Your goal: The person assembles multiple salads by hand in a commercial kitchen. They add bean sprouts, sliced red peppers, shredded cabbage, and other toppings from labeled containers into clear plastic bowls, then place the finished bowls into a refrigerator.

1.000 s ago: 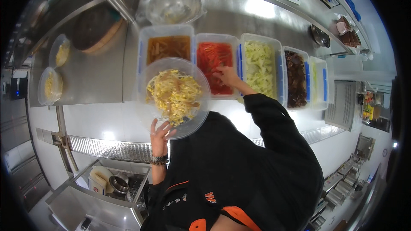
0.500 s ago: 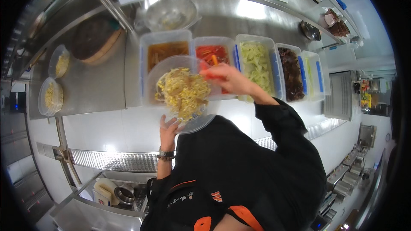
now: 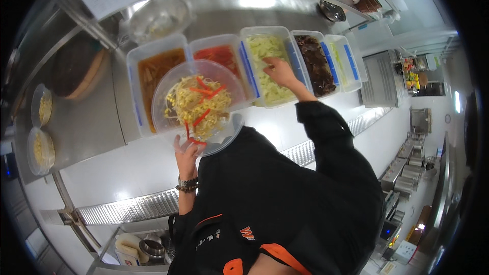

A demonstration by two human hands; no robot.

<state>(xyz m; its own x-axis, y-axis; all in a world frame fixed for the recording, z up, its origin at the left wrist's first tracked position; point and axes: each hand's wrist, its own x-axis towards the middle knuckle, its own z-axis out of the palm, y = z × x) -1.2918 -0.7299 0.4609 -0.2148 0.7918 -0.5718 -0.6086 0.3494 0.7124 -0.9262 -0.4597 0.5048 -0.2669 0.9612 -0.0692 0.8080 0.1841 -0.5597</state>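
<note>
My left hand [image 3: 186,152] grips the lower rim of a clear plastic bowl [image 3: 162,113] from beneath, its fingers seen partly through the plastic. Bean sprouts [image 3: 189,103] fill the bowl, with several red pepper strips [image 3: 202,117] scattered on top. The bowl is held over the near ends of two tubs, one of brown strips in liquid [image 3: 153,69], the other of red pepper strips [image 3: 216,55]. Over a tub of pale green vegetable slices [image 3: 265,46], my right hand [image 3: 281,73] reaches in with fingers bent and apart; nothing shows between them.
Right of the green slices stand a tub of dark fungus [image 3: 317,63] and a tub with a few green strips [image 3: 342,56]. A clear bowl [image 3: 159,18] sits behind the tubs. Two sprout bowls [image 3: 41,150] and a round wooden board [image 3: 71,66] lie left.
My right hand has let the red pepper strips fall onto the sprouts and moved right to the pale green slices. My left hand still holds the bowl. The whole view has shifted.
</note>
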